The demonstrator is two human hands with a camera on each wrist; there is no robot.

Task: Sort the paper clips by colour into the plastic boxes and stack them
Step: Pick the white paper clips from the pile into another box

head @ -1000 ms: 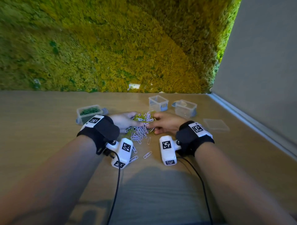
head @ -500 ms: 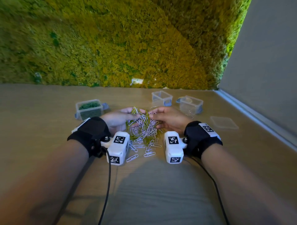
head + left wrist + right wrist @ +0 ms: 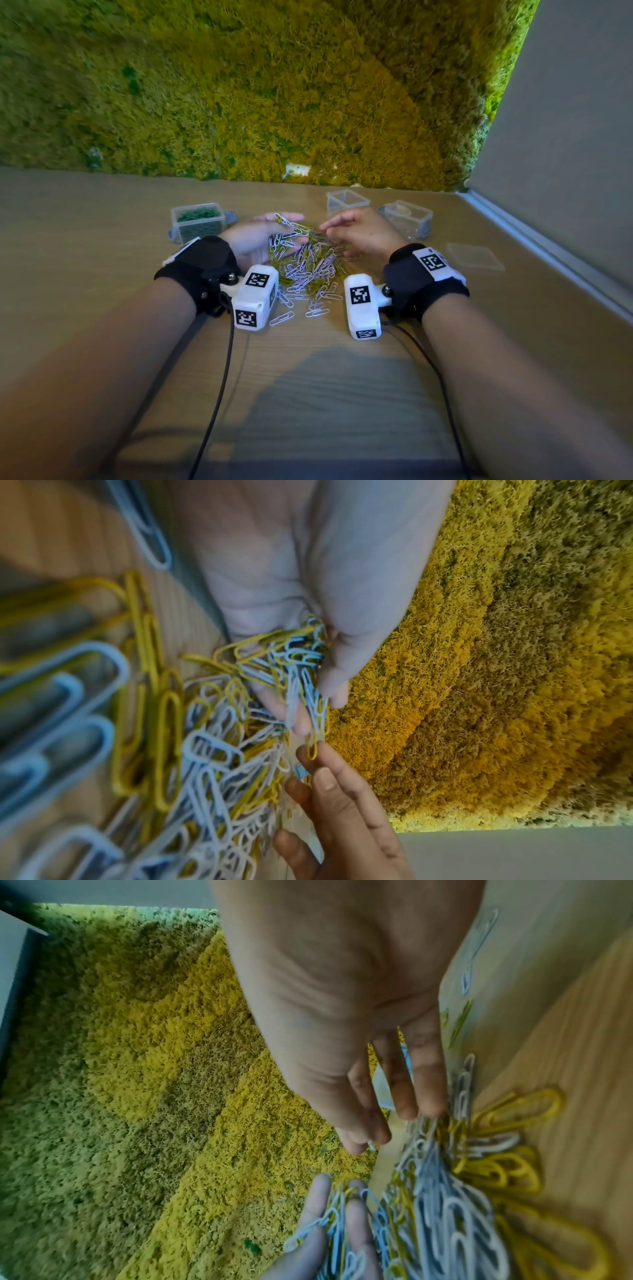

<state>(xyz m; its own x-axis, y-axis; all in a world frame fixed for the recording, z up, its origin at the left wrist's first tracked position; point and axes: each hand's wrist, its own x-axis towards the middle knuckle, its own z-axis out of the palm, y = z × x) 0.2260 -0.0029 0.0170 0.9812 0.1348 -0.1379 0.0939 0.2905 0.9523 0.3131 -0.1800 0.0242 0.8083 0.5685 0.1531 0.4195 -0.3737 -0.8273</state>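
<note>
My left hand (image 3: 260, 240) lies palm-up at the far edge of the mixed pile of paper clips (image 3: 305, 270) on the table (image 3: 102, 274), its fingers loosely cupped around a tangled clump of yellow and pale clips. My right hand (image 3: 359, 233) reaches toward that clump, fingers nearly straight; in the left wrist view its fingertips (image 3: 310, 753) touch the end of one yellow clip (image 3: 312, 746), but I cannot tell whether they have closed on it. A box of green clips (image 3: 197, 221) stands left of the pile; two clear boxes (image 3: 346, 200) and a loose lid (image 3: 474, 257) lie to the right. I judge the clips light, stiff, smooth-coated and prone to interlock, so each is best taken at its rounded end and drawn out lengthwise.
</note>
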